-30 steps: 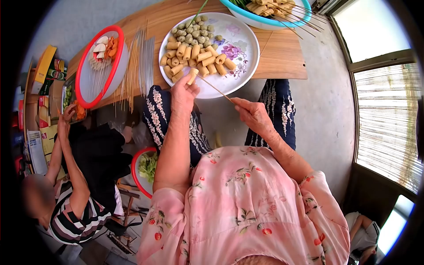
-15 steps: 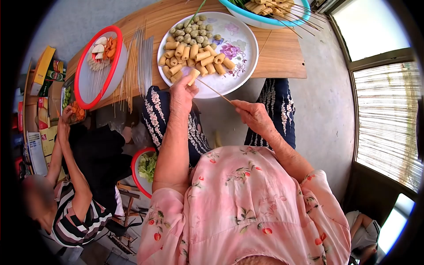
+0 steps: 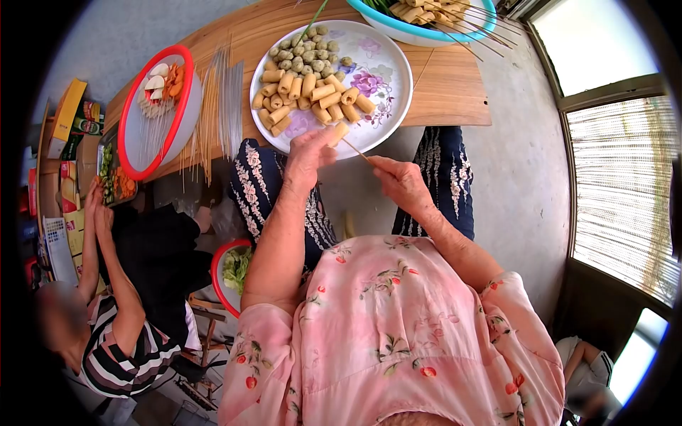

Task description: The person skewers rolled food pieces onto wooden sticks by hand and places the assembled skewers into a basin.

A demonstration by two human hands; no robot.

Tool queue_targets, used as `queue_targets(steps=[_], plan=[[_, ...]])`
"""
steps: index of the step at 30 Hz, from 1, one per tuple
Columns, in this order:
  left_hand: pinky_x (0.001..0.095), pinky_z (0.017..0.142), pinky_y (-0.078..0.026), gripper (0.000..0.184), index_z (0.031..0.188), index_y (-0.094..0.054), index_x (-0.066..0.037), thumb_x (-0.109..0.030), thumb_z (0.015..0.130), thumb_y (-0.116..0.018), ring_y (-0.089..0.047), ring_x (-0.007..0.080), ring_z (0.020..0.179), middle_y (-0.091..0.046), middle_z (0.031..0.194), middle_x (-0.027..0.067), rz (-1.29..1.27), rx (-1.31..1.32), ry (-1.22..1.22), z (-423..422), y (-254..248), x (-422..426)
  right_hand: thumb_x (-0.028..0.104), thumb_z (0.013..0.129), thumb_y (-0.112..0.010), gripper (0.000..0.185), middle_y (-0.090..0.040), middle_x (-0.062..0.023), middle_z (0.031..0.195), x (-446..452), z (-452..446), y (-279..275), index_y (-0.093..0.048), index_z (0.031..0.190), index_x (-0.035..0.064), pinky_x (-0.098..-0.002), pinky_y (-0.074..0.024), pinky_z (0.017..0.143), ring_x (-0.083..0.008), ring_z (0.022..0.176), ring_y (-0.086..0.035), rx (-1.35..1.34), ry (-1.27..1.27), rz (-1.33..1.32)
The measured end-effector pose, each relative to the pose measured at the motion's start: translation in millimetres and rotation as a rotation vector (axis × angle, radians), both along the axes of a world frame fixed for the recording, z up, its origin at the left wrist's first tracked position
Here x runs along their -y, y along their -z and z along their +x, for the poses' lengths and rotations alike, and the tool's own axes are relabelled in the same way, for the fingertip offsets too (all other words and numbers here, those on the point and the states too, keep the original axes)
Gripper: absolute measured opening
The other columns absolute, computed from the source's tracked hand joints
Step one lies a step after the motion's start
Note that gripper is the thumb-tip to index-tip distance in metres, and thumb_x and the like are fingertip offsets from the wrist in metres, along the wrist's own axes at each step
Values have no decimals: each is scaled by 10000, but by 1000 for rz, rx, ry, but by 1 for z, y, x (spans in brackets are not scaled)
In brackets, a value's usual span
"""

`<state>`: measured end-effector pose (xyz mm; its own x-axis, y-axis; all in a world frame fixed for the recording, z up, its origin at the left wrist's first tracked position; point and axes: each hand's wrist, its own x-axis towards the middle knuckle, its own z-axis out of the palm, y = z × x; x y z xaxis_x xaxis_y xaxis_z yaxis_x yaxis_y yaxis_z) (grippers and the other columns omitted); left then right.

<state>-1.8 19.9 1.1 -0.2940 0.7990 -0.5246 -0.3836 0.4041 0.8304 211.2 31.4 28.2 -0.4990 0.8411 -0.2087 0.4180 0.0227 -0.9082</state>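
Over the near rim of a white floral plate (image 3: 383,128), my left hand (image 3: 310,155) holds a tan hollow roll (image 3: 338,134) between its fingers. My right hand (image 3: 402,180) grips a thin wooden skewer (image 3: 354,148), whose far end meets the roll. How deep the skewer sits in the roll cannot be seen. On the plate lie several more tan rolls (image 3: 321,92), with several grey-green balls (image 3: 308,53) behind them.
Left of the plate are loose skewers (image 3: 210,113) and a red-rimmed basket (image 3: 186,99) of skewered food. A blue-rimmed basin (image 3: 426,37) with skewered rolls stands behind right. A co-worker (image 3: 128,319) sits at left beside a vegetable tray (image 3: 135,186). Greens (image 3: 236,270) lie in another red-rimmed container.
My left hand has moved right with the roll, towards my right hand, and less of the skewer shows between them. The co-worker's hands have shifted slightly.
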Motion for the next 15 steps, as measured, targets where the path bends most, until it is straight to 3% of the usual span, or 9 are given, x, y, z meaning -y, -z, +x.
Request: queue_targets(steps=[6, 8, 9, 10, 12, 13, 15], plan=[[216, 478, -433, 293, 877, -613, 10, -279, 838, -649, -575, 110, 583, -585, 700, 44, 56, -357, -220, -8, 26, -25, 56, 832, -574, 222, -614, -218, 821, -1, 7, 7, -622, 1046, 20, -359, -490, 656, -363, 730, -613, 34, 28, 73], [230, 477, -422, 288, 848, -624, 17, -266, 812, -662, -574, 119, 578, -589, 683, 48, 25, -661, -133, -22, 63, -40, 79, 862, -565, 234, -532, -94, 657, 0, 11, 17, -619, 1084, 28, -286, -455, 556, -178, 571, -511, 0, 33, 108], [237, 477, -416, 286, 834, -630, 21, -260, 799, -668, -574, 123, 576, -590, 674, 50, 9, -812, -86, -21, 58, -45, 90, 878, -561, 241, -491, -32, 574, 1, 12, 20, -618, 1104, 32, -250, -437, 506, -86, 492, -460, -17, 37, 125], [264, 515, -416, 276, 804, -650, 24, -245, 749, -678, -560, 125, 583, -592, 655, 46, 17, -977, -74, -16, 55, -45, 90, 877, -561, 240, -495, -34, 575, 1, 13, 21, -618, 1103, 32, -251, -439, 506, -87, 492, -464, -14, 42, 129], [272, 551, -423, 272, 801, -658, 25, -235, 723, -677, -554, 127, 601, -601, 669, 39, -13, -1019, -35, -11, 44, -46, 90, 877, -561, 239, -504, -37, 576, 1, 14, 22, -619, 1101, 31, -253, -443, 507, -89, 494, -474, -11, 50, 137], [276, 569, -426, 271, 799, -662, 25, -230, 711, -676, -551, 127, 610, -606, 676, 35, -27, -1041, -16, -9, 41, -45, 79, 861, -568, 232, -541, -95, 647, 1, 14, 20, -620, 1082, 30, -290, -459, 556, -182, 570, -519, 3, 60, 120], [275, 595, -431, 257, 835, -660, 11, -216, 715, -663, -549, 118, 638, -608, 709, 24, -15, -799, -68, -10, 39, -41, 58, 830, -582, 221, -613, -212, 789, 1, 14, 13, -623, 1045, 28, -363, -490, 652, -367, 723, -610, 30, 79, 84]])
